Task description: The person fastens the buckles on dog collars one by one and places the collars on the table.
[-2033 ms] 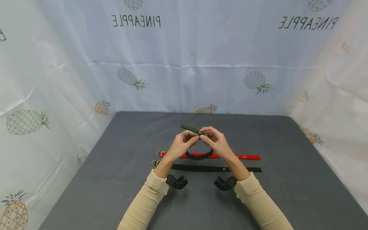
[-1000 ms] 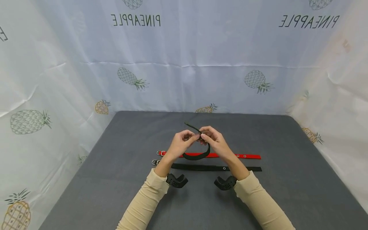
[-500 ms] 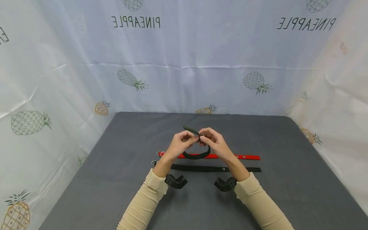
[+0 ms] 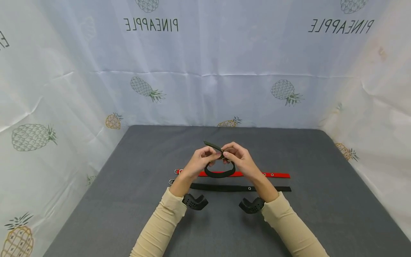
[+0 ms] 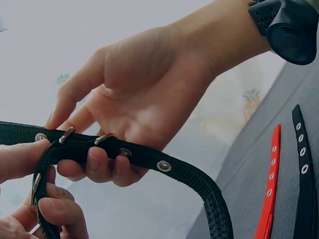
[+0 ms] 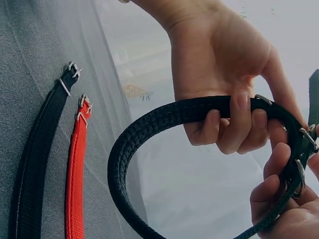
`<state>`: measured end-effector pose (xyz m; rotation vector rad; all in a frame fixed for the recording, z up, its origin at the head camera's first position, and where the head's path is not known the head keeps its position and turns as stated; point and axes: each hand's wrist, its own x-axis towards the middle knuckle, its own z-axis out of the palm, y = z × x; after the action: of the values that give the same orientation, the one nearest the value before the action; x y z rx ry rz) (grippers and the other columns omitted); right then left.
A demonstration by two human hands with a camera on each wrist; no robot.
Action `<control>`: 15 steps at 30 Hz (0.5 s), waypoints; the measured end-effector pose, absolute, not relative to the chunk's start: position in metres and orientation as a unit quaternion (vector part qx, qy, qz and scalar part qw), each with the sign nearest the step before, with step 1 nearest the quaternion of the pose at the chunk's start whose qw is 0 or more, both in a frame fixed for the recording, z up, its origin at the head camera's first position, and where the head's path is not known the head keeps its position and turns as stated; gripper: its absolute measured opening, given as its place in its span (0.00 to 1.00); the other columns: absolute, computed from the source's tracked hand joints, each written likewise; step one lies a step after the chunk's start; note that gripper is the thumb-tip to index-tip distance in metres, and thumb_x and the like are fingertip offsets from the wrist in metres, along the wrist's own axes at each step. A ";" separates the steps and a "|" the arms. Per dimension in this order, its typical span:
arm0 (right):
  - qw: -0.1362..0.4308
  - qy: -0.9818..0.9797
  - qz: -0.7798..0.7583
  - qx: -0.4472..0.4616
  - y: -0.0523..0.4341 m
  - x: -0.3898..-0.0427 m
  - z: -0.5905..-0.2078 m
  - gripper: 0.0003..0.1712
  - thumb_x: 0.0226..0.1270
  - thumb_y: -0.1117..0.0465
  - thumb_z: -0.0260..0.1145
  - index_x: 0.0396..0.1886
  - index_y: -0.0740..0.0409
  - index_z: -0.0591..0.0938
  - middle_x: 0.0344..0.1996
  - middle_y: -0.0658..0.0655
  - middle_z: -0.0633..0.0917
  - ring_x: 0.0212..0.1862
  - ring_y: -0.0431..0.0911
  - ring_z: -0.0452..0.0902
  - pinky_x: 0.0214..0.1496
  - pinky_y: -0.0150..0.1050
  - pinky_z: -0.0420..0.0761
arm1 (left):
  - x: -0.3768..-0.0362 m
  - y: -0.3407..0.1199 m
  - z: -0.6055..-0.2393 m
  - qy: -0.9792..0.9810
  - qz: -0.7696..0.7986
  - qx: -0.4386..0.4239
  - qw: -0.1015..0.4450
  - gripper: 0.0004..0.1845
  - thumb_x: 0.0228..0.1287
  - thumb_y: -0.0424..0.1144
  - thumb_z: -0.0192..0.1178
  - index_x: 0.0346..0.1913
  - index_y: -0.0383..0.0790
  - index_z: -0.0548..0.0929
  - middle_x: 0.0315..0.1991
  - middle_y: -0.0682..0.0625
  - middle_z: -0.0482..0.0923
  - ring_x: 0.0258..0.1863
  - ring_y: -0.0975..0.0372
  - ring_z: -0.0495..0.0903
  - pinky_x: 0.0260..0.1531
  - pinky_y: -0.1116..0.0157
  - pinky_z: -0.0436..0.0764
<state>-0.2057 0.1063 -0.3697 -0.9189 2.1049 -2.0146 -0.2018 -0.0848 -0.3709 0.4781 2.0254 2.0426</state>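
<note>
A dark green dog collar [image 4: 219, 175], bent into a loop, is held above the table between both hands. My left hand [image 4: 199, 162] grips the band from the left with thumb and fingers. On the other side my right hand [image 4: 239, 157] pinches it near the metal hardware. The left wrist view shows the silver buckle [image 5: 67, 134] around the strap, and eyelets along the band. The collar's free end [image 4: 212, 145] sticks up and to the left past the fingers. Part of the hardware is hidden behind fingertips.
A red collar [image 4: 279, 175] lies flat on the grey table [image 4: 128, 214], behind a black collar [image 4: 218, 187]. Both have their buckles at the left; the forearms cover parts of them. White pineapple-print curtains [image 4: 205, 100] surround the table.
Both hands stay nearly in place, still holding the dark green collar. Its loop has shifted slightly left since the first frame, and its free end has twisted and now curves. The other collars stay put.
</note>
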 end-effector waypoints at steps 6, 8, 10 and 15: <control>0.051 0.682 -0.663 -0.305 0.107 -0.208 -0.370 0.09 0.73 0.64 0.55 0.47 0.64 0.75 0.37 0.39 0.84 0.33 0.38 0.79 0.42 0.32 0.78 | -0.204 -0.084 -0.370 0.682 0.703 0.156 0.127 0.08 0.70 0.34 0.54 0.31 0.48 0.76 0.23 0.60 0.72 0.22 0.65 0.65 0.32 0.68 0.66; 0.054 0.680 -0.664 -0.308 0.108 -0.208 -0.371 0.08 0.73 0.63 0.56 0.47 0.62 0.75 0.37 0.39 0.84 0.33 0.39 0.79 0.42 0.32 0.78 | -0.205 -0.084 -0.370 0.680 0.704 0.160 0.126 0.08 0.70 0.34 0.54 0.32 0.49 0.78 0.24 0.61 0.73 0.22 0.65 0.64 0.32 0.68 0.66; 0.054 0.678 -0.664 -0.309 0.108 -0.208 -0.371 0.07 0.73 0.63 0.56 0.47 0.59 0.76 0.37 0.40 0.84 0.33 0.40 0.79 0.42 0.32 0.78 | -0.205 -0.084 -0.370 0.679 0.704 0.164 0.126 0.08 0.69 0.34 0.54 0.33 0.49 0.80 0.24 0.62 0.75 0.22 0.65 0.64 0.32 0.68 0.66; 0.057 0.688 -0.663 -0.287 0.108 -0.207 -0.370 0.05 0.74 0.60 0.56 0.45 0.51 0.77 0.35 0.41 0.83 0.32 0.39 0.79 0.41 0.33 0.79 | -0.206 -0.083 -0.370 0.689 0.696 0.166 0.117 0.06 0.69 0.35 0.55 0.37 0.45 0.82 0.24 0.62 0.74 0.23 0.65 0.63 0.32 0.68 0.65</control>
<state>-0.2071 0.1081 -0.3703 -0.8717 2.0885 -2.0125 -0.2058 -0.0833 -0.3703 0.4854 2.0156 2.0379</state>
